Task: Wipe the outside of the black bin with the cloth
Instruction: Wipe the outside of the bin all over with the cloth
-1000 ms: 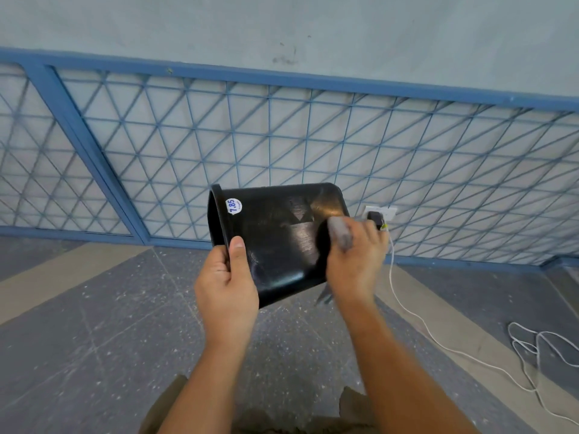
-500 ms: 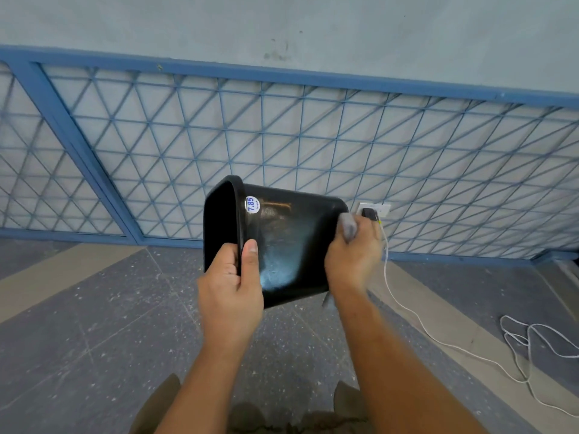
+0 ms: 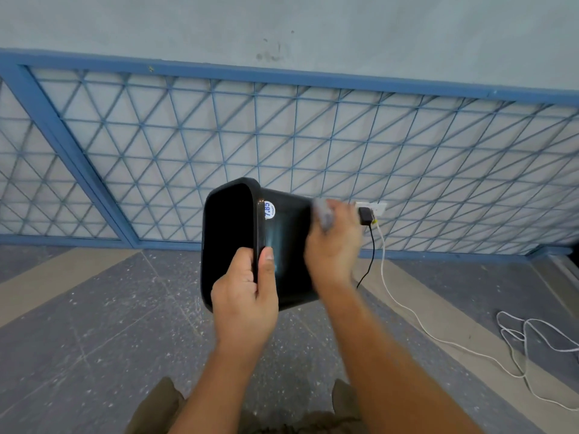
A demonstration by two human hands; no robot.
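Sideways, glossy black bin, stickered

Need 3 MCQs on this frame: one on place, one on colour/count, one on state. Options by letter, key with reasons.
1. Where does the left hand grip the black bin?
A. at its rim
B. at its base
C. nowhere

2. What colours are the cables running from the wall socket?
A. both white
B. one black, one white
C. both black

3. How is the bin held?
A. upright on the floor
B. upside down on the floor
C. lifted and tipped on its side, opening toward the person's left

Key:
1 A: the thumb lies on the outside wall and the fingers hook over the rim.
2 B: a black lead hangs beside a white one that trails across the floor.
3 C: the dark opening faces left, and the right hand presses the grey cloth near the base end.
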